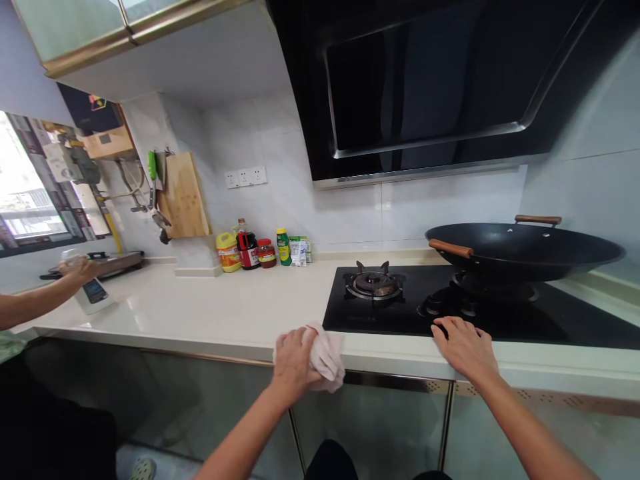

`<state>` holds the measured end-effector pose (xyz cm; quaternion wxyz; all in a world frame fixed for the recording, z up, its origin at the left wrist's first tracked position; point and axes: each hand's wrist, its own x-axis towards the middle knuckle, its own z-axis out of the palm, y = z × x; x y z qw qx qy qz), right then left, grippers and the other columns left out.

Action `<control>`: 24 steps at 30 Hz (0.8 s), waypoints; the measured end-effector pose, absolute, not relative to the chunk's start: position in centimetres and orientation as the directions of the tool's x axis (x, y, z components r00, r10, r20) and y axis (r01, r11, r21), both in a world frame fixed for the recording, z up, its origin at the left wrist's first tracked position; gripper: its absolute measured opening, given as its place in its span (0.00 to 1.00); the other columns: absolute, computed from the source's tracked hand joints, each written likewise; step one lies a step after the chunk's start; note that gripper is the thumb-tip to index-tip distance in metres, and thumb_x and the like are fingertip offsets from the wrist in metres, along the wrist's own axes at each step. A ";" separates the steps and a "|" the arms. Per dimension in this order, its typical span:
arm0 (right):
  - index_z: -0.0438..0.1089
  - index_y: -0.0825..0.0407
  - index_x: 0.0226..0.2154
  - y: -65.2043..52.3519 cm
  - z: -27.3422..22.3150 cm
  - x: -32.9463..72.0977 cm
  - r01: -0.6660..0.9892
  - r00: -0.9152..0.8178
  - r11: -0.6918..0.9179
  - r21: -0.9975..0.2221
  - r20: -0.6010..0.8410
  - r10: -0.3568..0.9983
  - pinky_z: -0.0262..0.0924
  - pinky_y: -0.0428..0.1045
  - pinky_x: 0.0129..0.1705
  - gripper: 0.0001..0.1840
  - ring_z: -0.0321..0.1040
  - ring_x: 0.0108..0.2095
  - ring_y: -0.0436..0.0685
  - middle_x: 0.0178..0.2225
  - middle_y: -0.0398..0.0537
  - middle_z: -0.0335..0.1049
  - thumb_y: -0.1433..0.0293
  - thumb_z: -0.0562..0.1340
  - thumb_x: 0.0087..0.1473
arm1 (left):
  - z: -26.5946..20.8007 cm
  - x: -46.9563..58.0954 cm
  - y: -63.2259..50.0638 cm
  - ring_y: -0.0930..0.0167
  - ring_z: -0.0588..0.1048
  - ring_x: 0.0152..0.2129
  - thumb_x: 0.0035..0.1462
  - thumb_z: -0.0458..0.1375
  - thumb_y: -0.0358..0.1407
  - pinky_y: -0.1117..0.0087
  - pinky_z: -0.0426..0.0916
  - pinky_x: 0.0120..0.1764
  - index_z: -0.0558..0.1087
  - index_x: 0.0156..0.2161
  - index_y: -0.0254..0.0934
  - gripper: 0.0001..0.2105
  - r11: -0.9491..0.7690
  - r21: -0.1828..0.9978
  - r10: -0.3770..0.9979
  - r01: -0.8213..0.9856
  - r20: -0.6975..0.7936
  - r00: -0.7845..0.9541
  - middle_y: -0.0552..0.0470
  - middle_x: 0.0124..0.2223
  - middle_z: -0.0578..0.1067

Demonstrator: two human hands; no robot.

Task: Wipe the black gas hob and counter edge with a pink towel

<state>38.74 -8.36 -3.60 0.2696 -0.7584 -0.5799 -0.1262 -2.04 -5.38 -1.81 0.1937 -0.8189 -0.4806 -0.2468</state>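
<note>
My left hand (293, 367) is closed on a crumpled pale pink cloth (327, 357), which lies over the front edge of the white countertop (240, 310). My right hand (465, 343) rests with its fingers stretched on the front rim of the black gas hob (380, 320), holding nothing. Just beyond those fingertips are the hob's knobs (434, 305). A large black wok (520, 247) with wooden handles sits on the right burner. The left burner (374, 283) carries no pan.
At the far left another person's hand (80, 270) grips a white bottle (94, 297) standing on the counter. Along the wall are a yellow jug (229, 253), a dark sauce bottle (247, 247) and a red-lidded jar (267, 253). A range hood (425, 87) slopes overhead.
</note>
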 end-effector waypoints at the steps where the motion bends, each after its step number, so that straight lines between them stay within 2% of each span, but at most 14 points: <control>1: 0.73 0.44 0.48 -8.4 -3.6 38.7 0.947 0.297 -0.182 -0.266 0.502 0.812 0.48 0.64 0.60 0.24 0.66 0.54 0.62 0.53 0.50 0.72 0.57 0.47 0.64 | -2.4 -0.2 -5.9 0.55 0.69 0.52 0.42 0.70 0.53 0.52 0.58 0.57 0.67 0.58 0.40 0.39 -0.475 -0.079 0.667 0.876 0.617 0.417 0.41 0.57 0.71; 5: 0.74 0.44 0.48 -8.3 -3.6 38.8 0.941 0.312 -0.195 -0.275 0.490 0.814 0.48 0.64 0.60 0.24 0.66 0.54 0.62 0.53 0.49 0.71 0.55 0.47 0.63 | -4.7 8.0 -7.5 0.52 0.68 0.52 0.38 0.72 0.51 0.46 0.57 0.57 0.65 0.61 0.41 0.44 -0.558 -0.030 0.632 0.829 0.633 0.448 0.39 0.61 0.68; 7: 0.73 0.43 0.48 -8.3 -3.7 38.9 0.940 0.317 -0.202 -0.276 0.486 0.814 0.48 0.64 0.60 0.23 0.65 0.54 0.62 0.53 0.48 0.71 0.55 0.48 0.63 | -6.0 12.3 -7.9 0.52 0.68 0.52 0.39 0.72 0.51 0.46 0.58 0.57 0.64 0.62 0.42 0.44 -0.628 -0.054 0.593 0.776 0.613 0.522 0.38 0.62 0.67; 8: 0.73 0.43 0.48 -8.3 -3.7 39.0 0.941 0.314 -0.200 -0.273 0.487 0.815 0.48 0.64 0.60 0.23 0.65 0.54 0.62 0.53 0.48 0.72 0.55 0.48 0.63 | -6.6 14.3 -8.1 0.51 0.67 0.53 0.42 0.70 0.51 0.45 0.58 0.57 0.63 0.63 0.42 0.43 -0.646 -0.089 0.557 0.758 0.624 0.549 0.37 0.62 0.67; 11: 0.73 0.42 0.49 -8.3 -3.9 39.3 0.951 0.287 -0.181 -0.253 0.495 0.820 0.50 0.63 0.58 0.24 0.66 0.54 0.62 0.52 0.48 0.72 0.55 0.47 0.64 | -8.5 18.8 -8.2 0.51 0.66 0.55 0.56 0.62 0.49 0.45 0.59 0.57 0.62 0.65 0.43 0.33 -0.647 -0.203 0.424 0.735 0.705 0.569 0.37 0.62 0.67; 13: 0.73 0.42 0.50 -8.3 -3.9 39.5 0.954 0.277 -0.175 -0.243 0.497 0.822 0.51 0.63 0.57 0.24 0.66 0.53 0.61 0.53 0.48 0.71 0.56 0.46 0.64 | -9.4 20.2 -8.1 0.52 0.66 0.55 0.62 0.57 0.47 0.46 0.59 0.57 0.64 0.64 0.44 0.27 -0.631 -0.257 0.349 0.732 0.749 0.563 0.39 0.62 0.68; 18: 0.72 0.42 0.50 -8.4 -3.9 39.6 0.952 0.280 -0.171 -0.255 0.495 0.823 0.51 0.62 0.58 0.24 0.65 0.55 0.60 0.54 0.47 0.71 0.58 0.46 0.65 | -9.4 17.8 -6.9 0.58 0.69 0.54 0.65 0.55 0.40 0.52 0.60 0.56 0.66 0.62 0.51 0.21 -0.624 -0.329 0.275 0.709 0.757 0.593 0.46 0.61 0.71; 24: 0.73 0.43 0.51 -8.3 -4.3 39.5 0.956 0.267 -0.153 -0.251 0.523 0.809 0.49 0.62 0.60 0.24 0.64 0.57 0.60 0.56 0.48 0.71 0.59 0.46 0.65 | -8.3 7.4 -4.8 0.60 0.68 0.57 0.61 0.61 0.40 0.53 0.57 0.61 0.69 0.59 0.53 0.21 -0.586 -0.343 0.253 0.734 0.783 0.568 0.48 0.60 0.72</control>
